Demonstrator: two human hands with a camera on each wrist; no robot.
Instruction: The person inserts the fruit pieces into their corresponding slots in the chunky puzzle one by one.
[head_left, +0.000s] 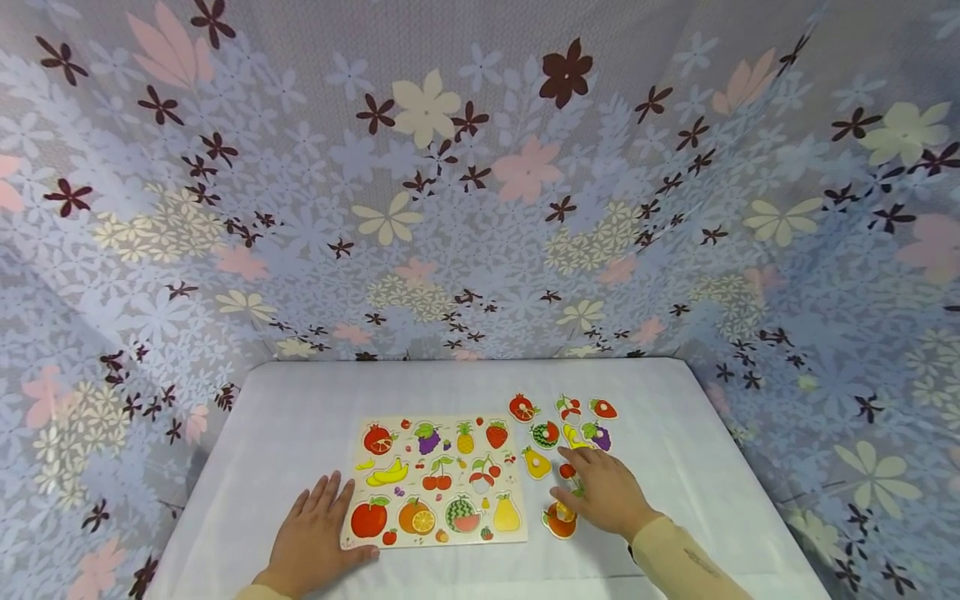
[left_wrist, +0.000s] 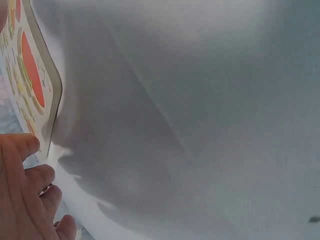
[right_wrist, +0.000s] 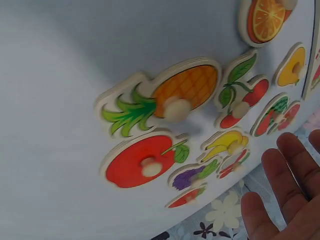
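A wooden fruit puzzle board (head_left: 420, 542) lies on the white-covered table in the head view. My left hand (head_left: 311, 529) rests by its lower left corner, fingers spread, thumb at the board's edge. My right hand (head_left: 607, 492) hovers over loose knobbed pieces right of the board, with nothing visible in its grasp. Near its fingers are the orange piece (head_left: 561, 523), the pear piece (head_left: 536, 463) and the cherry piece (right_wrist: 257, 92). The right wrist view shows the pineapple piece (right_wrist: 192, 87) and the red apple piece (right_wrist: 130, 167), mostly hidden under the hand in the head view.
Farther back lie the pomegranate piece (head_left: 521, 407), watermelon piece (head_left: 544, 435), strawberry piece (head_left: 603, 408) and grape piece (head_left: 599, 437). A flowered curtain (head_left: 465, 250) surrounds the table (head_left: 300, 400) at the back and sides.
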